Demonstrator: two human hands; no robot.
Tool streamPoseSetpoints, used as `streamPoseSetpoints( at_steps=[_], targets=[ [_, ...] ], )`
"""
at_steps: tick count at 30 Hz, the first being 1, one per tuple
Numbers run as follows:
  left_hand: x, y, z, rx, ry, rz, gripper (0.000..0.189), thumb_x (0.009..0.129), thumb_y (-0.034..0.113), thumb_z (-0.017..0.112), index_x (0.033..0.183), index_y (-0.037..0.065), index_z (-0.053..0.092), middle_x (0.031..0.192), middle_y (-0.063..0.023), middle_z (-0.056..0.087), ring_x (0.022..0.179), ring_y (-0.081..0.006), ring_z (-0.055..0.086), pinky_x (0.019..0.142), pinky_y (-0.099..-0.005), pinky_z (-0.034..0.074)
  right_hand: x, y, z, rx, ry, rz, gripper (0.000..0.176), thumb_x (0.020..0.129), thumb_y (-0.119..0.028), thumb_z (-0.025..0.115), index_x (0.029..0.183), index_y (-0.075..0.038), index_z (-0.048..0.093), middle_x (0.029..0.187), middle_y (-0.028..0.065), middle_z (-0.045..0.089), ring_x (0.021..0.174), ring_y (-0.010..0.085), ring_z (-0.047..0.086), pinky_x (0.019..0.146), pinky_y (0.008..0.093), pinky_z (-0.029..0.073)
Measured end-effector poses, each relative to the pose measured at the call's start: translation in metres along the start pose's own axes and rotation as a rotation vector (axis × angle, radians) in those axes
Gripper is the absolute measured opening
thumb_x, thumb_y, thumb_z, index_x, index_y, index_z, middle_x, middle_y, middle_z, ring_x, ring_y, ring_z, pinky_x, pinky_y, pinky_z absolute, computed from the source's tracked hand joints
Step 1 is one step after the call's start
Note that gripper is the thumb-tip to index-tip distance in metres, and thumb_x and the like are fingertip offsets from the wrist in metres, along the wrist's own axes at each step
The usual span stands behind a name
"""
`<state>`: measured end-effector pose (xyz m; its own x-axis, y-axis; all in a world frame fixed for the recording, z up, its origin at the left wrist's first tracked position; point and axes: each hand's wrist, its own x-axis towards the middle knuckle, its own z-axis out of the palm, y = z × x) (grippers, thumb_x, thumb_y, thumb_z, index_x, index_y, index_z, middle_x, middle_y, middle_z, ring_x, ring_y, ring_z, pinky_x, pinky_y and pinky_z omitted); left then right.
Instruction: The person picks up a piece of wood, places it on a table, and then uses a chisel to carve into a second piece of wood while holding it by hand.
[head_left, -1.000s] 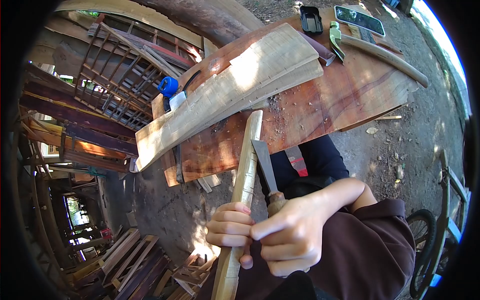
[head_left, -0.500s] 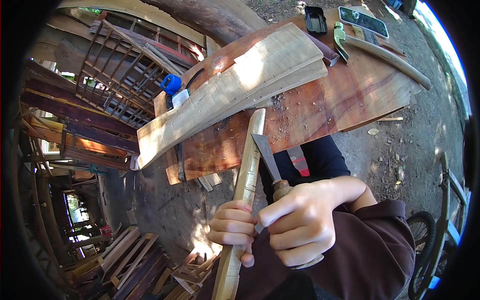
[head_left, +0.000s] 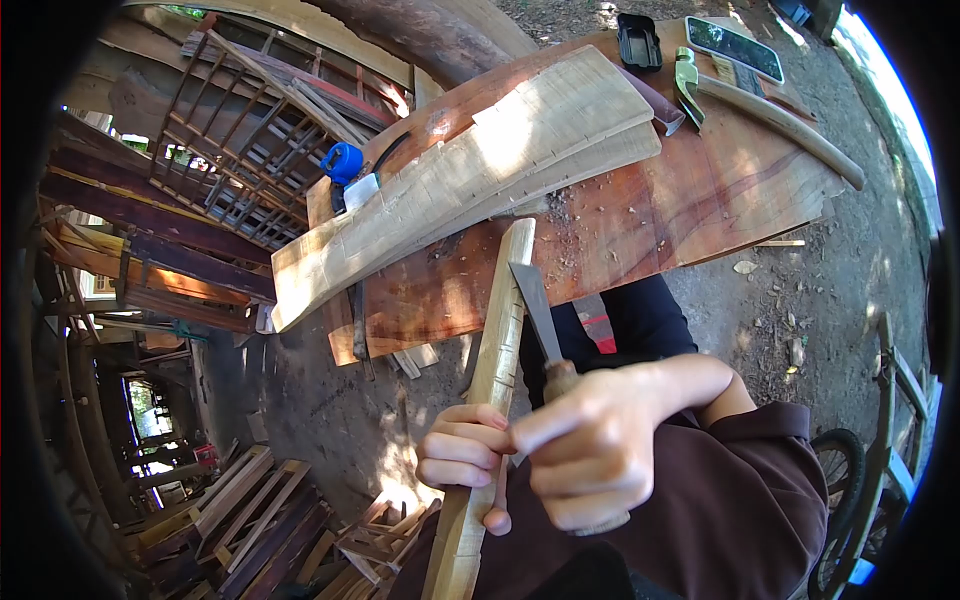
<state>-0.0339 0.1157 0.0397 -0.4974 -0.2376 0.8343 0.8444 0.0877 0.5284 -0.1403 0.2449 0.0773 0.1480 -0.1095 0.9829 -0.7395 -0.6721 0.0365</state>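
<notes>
My left hand (head_left: pixel 466 458) is wrapped round a long pale wooden stick (head_left: pixel 497 345), which has short dark marks along its right edge. The stick's top end reaches up to the table edge, and its bottom runs out of view in front of my shirt. In my right hand (head_left: pixel 592 450) is a knife (head_left: pixel 537 308) with a wooden handle; my fingers close round the handle. Its angled blade points upward, the tip at or very near the stick's right edge below the top end. The right index finger reaches toward my left fingers.
Two long pale planks (head_left: pixel 460 180) lie stacked on the reddish wooden table (head_left: pixel 690 215). Toward the back right are a hammer (head_left: pixel 780 115), a phone (head_left: pixel 735 48) and a black case (head_left: pixel 638 42). A blue tape measure-like item (head_left: pixel 342 163) sits at left. Scrap wood (head_left: pixel 260 510) covers the lower-left ground.
My right hand has shifted slightly left, with the knife blade still beside the stick. My left hand keeps its hold, and the stick stays nearly in place.
</notes>
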Motion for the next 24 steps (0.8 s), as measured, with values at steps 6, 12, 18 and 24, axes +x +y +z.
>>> streamPoseSetpoints(
  at_steps=[6, 12, 18, 24],
  targets=[
    [0.005, -0.001, -0.004, 0.006, -0.089, 0.014, 0.046, 0.081, 0.044, 0.076, 0.086, 0.008, 0.049, 0.075, -0.0036, 0.053, 0.057, -0.019, 0.063, 0.064, -0.0364, 0.059, -0.008, 0.011, -0.01, 0.071, 0.062, 0.055, 0.028, 0.087, -0.005, 0.054, 0.06, -0.007, 0.047, 0.057, -0.0023, 0.037, 0.044, 0.0118, 0.039, 0.048, 0.0287, 0.033],
    [0.005, 0.0, -0.003, 0.003, -0.072, 0.028, 0.045, 0.082, 0.045, 0.075, 0.086, 0.008, 0.049, 0.074, -0.0034, 0.052, 0.055, -0.0183, 0.063, 0.064, -0.036, 0.058, -0.023, 0.032, -0.018, 0.054, -0.005, 0.123, 0.028, 0.088, -0.009, 0.061, 0.063, -0.007, 0.05, 0.056, -0.0016, 0.037, 0.043, 0.0126, 0.039, 0.05, 0.0295, 0.034],
    [0.004, -0.003, 0.002, 0.029, 0.009, 0.039, 0.046, 0.083, 0.046, 0.074, 0.085, 0.009, 0.047, 0.074, -0.003, 0.051, 0.056, -0.0182, 0.062, 0.066, -0.0353, 0.057, -0.011, 0.014, -0.017, 0.071, 0.04, 0.103, 0.026, 0.091, -0.005, 0.059, 0.066, -0.001, 0.055, 0.057, 0.0016, 0.041, 0.043, 0.0144, 0.041, 0.05, 0.0295, 0.036],
    [0.005, 0.0, 0.002, 0.065, 0.003, 0.027, 0.046, 0.083, 0.046, 0.072, 0.084, 0.009, 0.045, 0.074, -0.0029, 0.05, 0.058, -0.0181, 0.062, 0.07, -0.0364, 0.056, -0.008, 0.017, -0.016, 0.089, 0.038, 0.088, 0.024, 0.088, -0.002, 0.056, 0.064, -0.002, 0.053, 0.057, 0.0011, 0.04, 0.043, 0.0145, 0.04, 0.05, 0.03, 0.036]
  ],
)
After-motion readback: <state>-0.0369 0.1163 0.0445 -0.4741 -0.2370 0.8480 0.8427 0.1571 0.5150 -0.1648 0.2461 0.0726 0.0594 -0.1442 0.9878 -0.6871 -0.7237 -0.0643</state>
